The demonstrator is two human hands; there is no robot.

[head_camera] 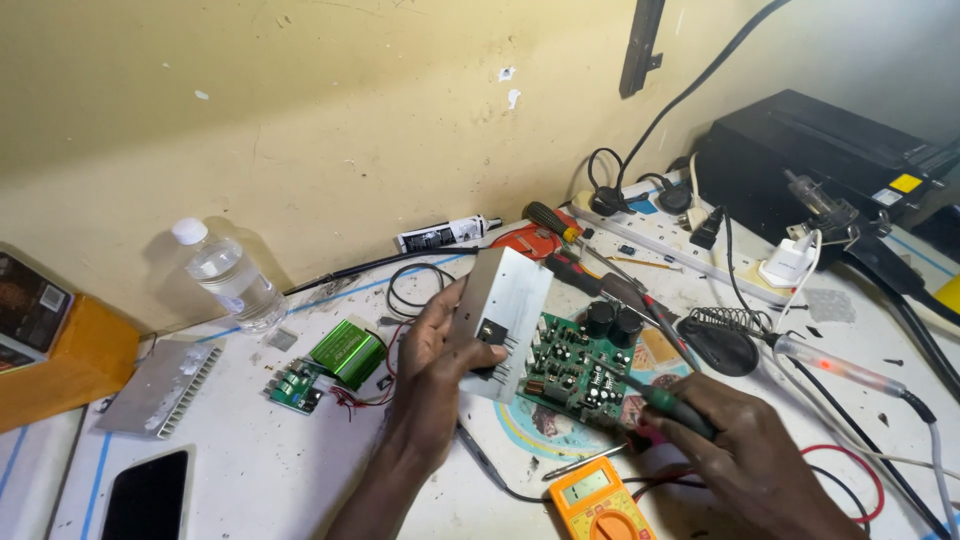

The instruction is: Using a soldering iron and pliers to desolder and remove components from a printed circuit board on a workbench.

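Lighting was bright and even from above; the water bottle (pixel 226 276) cast a soft wall shadow; edges showed wide-angle bending.

Two bare forearms, no sleeves in view. No gloves, rings, watch or wristband on left hand (pixel 432 372) or right hand (pixel 742 452). Short, unpainted nails on the fingers (pixel 478 352). Knuckles and tendons plain across the backs of both hands.

Along the wall we see a clear plastic water bottle (pixel 228 275) standing near a white power strip (pixel 668 233) and a black box (pixel 810 150). Nearer us lie a dark phone (pixel 147 496), a finned metal plate (pixel 160 388), and an orange multimeter (pixel 598 500).
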